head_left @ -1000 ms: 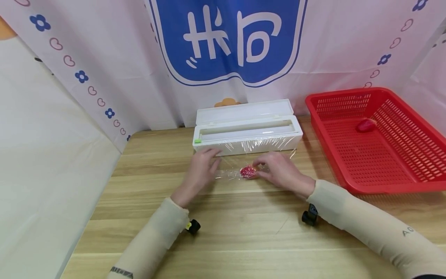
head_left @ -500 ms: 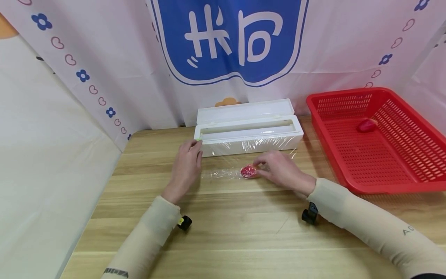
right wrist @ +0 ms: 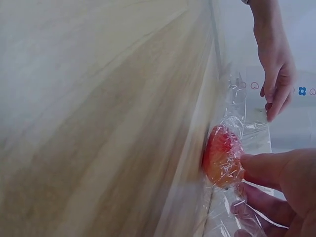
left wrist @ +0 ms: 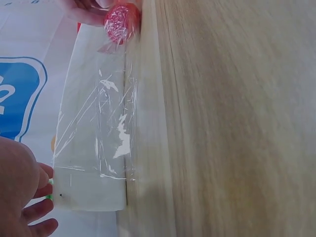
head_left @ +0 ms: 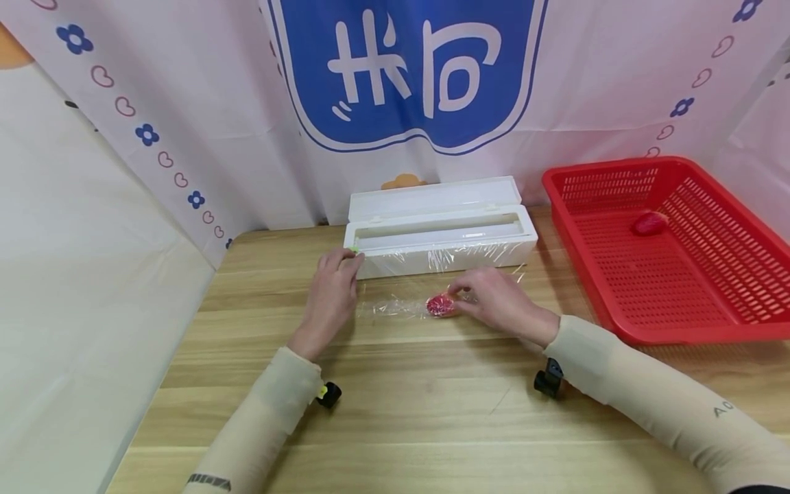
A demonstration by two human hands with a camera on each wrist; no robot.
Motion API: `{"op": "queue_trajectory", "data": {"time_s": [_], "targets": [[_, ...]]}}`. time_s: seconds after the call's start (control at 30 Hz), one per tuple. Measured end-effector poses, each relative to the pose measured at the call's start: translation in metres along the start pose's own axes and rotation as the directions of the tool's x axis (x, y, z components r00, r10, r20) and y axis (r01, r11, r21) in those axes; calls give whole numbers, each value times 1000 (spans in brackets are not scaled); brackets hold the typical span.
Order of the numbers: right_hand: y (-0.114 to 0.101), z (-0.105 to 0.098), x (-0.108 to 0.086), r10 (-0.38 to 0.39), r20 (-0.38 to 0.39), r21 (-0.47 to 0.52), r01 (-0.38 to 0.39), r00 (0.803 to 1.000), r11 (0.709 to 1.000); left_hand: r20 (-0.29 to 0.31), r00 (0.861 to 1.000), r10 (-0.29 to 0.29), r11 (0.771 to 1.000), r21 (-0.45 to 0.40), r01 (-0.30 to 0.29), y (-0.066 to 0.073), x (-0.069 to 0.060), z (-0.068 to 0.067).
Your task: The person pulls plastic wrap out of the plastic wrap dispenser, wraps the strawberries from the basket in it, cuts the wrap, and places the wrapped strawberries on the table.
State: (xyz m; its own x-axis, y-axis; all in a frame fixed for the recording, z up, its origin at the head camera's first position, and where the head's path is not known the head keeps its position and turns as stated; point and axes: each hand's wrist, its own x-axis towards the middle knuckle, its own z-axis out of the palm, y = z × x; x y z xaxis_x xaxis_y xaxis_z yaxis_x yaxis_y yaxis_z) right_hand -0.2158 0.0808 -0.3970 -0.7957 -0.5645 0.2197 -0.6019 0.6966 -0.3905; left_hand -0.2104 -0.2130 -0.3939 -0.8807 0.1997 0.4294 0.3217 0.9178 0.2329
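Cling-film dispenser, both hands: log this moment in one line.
left hand: at green tab; right hand: holds film-wrapped red fruit; cling-film dispenser: lid open, clear film over front; red basket: another red fruit inside

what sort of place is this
Perhaps a makeshift packing or demo corner, though nothing settles it: patterned cloth hangs behind a wooden table, and an open white box dispensing clear film sits on it.
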Motion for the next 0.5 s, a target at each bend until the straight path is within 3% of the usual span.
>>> {"op": "queue_trajectory", "data": {"time_s": [0.23,0.5], "targets": [[-9,-5,4,10,-34,-48,-12,999,999,8,1000,1,1000,-4,-1,-1,0,-2],[-44,-22,27,40,-29,-85,-43,999,995,44,999,11,1000,4,-11,-3,-1,-4]]}}
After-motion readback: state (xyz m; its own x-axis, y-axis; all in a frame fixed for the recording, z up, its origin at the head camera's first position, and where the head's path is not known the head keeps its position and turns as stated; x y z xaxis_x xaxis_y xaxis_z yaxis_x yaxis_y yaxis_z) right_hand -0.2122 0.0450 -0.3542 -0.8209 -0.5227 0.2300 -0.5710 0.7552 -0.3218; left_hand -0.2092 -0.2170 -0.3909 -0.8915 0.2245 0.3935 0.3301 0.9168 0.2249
